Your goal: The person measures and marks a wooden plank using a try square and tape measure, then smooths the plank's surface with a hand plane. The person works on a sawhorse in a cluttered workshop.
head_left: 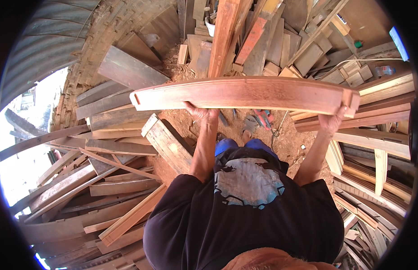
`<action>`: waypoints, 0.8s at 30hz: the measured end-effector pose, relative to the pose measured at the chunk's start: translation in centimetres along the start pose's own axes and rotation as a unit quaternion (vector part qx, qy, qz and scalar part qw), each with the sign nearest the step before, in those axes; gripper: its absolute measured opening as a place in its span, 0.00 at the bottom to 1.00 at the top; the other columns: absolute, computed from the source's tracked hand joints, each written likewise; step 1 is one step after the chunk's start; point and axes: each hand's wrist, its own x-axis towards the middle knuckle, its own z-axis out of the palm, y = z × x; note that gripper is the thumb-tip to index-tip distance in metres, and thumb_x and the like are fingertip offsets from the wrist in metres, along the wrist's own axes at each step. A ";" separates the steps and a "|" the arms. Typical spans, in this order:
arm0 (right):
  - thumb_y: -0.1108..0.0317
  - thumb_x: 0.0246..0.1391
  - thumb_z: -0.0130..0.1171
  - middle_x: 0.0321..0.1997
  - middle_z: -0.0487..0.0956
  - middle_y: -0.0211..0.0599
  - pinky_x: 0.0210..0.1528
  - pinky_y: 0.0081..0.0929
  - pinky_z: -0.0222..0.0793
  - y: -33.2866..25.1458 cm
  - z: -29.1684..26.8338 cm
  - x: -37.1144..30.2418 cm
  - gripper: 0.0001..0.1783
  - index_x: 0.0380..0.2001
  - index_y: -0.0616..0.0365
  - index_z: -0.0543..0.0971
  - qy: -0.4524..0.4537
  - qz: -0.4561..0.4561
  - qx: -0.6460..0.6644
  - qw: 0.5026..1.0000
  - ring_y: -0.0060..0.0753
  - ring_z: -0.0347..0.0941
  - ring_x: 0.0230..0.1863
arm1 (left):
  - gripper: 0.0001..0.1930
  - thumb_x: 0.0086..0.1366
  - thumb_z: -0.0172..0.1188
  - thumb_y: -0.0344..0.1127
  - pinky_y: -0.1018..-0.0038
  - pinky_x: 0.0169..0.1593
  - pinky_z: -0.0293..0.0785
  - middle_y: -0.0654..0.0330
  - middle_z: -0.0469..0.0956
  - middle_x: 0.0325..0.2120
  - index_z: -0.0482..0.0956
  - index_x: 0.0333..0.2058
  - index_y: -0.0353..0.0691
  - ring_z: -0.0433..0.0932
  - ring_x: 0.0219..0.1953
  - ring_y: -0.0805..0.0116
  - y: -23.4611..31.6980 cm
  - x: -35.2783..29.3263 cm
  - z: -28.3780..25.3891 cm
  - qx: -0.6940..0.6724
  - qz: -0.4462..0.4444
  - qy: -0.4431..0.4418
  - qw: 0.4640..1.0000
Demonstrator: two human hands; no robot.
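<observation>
A wide reddish wooden plank (245,93), its ends notched and its length bowed by the lens, is held up crosswise in front of me. My left hand (202,113) grips its lower edge left of the middle, thumb on the near face and the other fingers hidden behind. Close to the right end, my right hand (333,120) is closed on the same plank, with its thumb against the face beside the notch. Below the plank, a red power tool (263,119) with a cord lies on the sawdust-strewn floor (170,167), near my feet.
A reddish beam (223,40) stands ahead, beyond the plank. Stacked boards (123,146) crowd the left, with more timber (375,135) on the right. A light board (170,144) leans near my left forearm. Offcuts (308,56) and a white container (210,28) sit farther off.
</observation>
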 end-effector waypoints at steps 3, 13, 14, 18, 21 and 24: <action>0.51 0.40 0.84 0.67 0.76 0.36 0.74 0.57 0.62 -3.2 0.9 -1.7 0.51 0.67 0.52 0.72 0.033 -0.020 0.012 0.999 0.47 0.66 0.71 | 0.49 0.54 0.69 0.70 0.38 0.68 0.69 0.50 0.74 0.62 0.68 0.67 0.46 0.71 0.64 0.43 -2.0 0.1 -0.9 0.027 -0.003 0.016 1.000; 0.61 0.52 0.76 0.67 0.76 0.43 0.72 0.54 0.66 -11.7 8.7 -1.1 0.40 0.66 0.60 0.73 -0.035 -0.168 -0.144 0.975 0.46 0.72 0.68 | 0.51 0.67 0.20 0.81 0.37 0.67 0.70 0.46 0.64 0.71 0.62 0.72 0.48 0.67 0.70 0.42 -16.3 -1.3 -3.5 0.072 -0.272 0.208 0.937; 0.61 0.52 0.76 0.67 0.76 0.43 0.72 0.54 0.66 -11.9 9.4 -1.0 0.40 0.67 0.61 0.72 -0.067 -0.185 -0.168 0.966 0.46 0.72 0.68 | 0.52 0.67 0.19 0.82 0.37 0.67 0.70 0.45 0.63 0.71 0.62 0.72 0.48 0.67 0.70 0.42 -17.7 -1.7 -3.9 0.060 -0.296 0.206 0.931; 0.64 0.53 0.72 0.66 0.76 0.46 0.74 0.54 0.62 -12.7 12.1 0.0 0.41 0.68 0.64 0.70 -0.187 -0.210 -0.204 0.938 0.50 0.71 0.69 | 0.51 0.68 0.22 0.81 0.37 0.66 0.72 0.44 0.67 0.68 0.62 0.71 0.46 0.71 0.67 0.41 -22.4 -1.7 -6.6 -0.025 -0.342 0.251 0.905; 0.65 0.53 0.70 0.66 0.75 0.49 0.74 0.59 0.60 -12.9 12.0 1.3 0.41 0.69 0.64 0.69 -0.257 -0.218 -0.192 0.922 0.53 0.71 0.68 | 0.46 0.71 0.29 0.77 0.39 0.64 0.75 0.43 0.70 0.65 0.62 0.70 0.44 0.74 0.64 0.42 -24.4 -0.6 -6.2 -0.080 -0.344 0.277 0.894; 0.68 0.51 0.69 0.67 0.72 0.50 0.72 0.59 0.64 -11.0 15.2 2.3 0.43 0.69 0.66 0.66 -0.263 -0.237 -0.198 0.914 0.54 0.69 0.69 | 0.41 0.73 0.35 0.72 0.43 0.63 0.78 0.44 0.72 0.64 0.64 0.68 0.43 0.76 0.62 0.44 -24.9 2.2 -5.4 0.010 -0.354 0.269 0.896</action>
